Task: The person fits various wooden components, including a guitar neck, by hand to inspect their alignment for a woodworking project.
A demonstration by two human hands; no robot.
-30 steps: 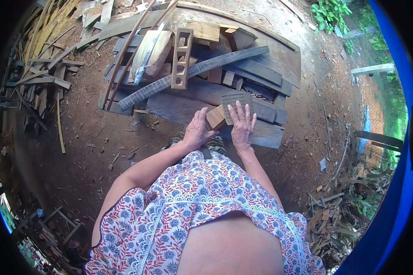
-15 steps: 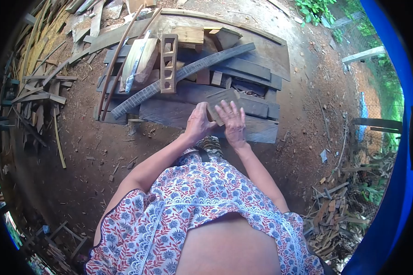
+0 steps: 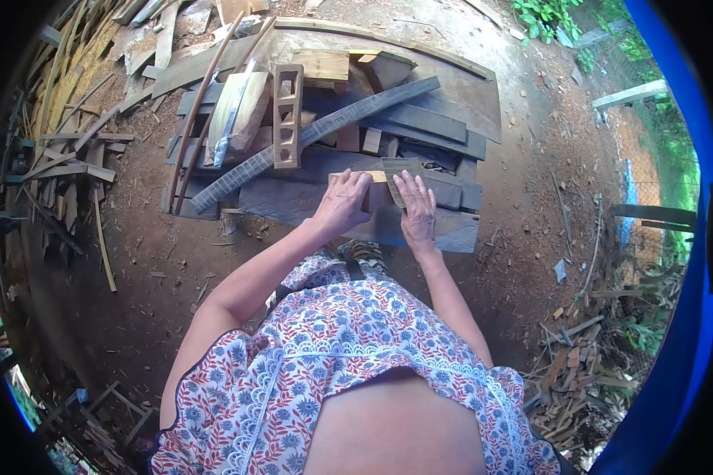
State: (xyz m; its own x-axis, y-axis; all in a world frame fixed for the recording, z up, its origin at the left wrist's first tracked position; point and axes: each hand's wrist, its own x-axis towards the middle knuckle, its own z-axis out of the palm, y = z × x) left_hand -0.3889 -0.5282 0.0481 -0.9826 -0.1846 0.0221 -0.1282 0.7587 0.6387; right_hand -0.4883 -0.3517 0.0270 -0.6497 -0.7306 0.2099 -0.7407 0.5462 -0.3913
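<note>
My left hand [image 3: 343, 204] is closed around a small wooden block [image 3: 379, 177], whose pale yellowish top edge shows beyond the fingers. Most of the block is hidden by the hand. Just to the right, my right hand [image 3: 417, 214] holds a thin grey-brown sheet of sandpaper [image 3: 394, 168] under its fingers, against the block's right end. The thumb of that hand is mostly out of sight. Both hands are above the near edge of a low stack of dark planks [image 3: 293, 194].
A hollow clay brick [image 3: 287, 119], a long grey batten [image 3: 317, 131] and a pale wood chunk [image 3: 238, 111] lie on the planks. Thin brown rods [image 3: 206, 103] rest at the left. Scrap wood heaps [image 3: 67, 170] lie left, with more [image 3: 570, 372] at lower right.
The block has been turned, so its pale edge now shows. My right hand and the sandpaper have shifted slightly right, from the block's broad face to its right end.
</note>
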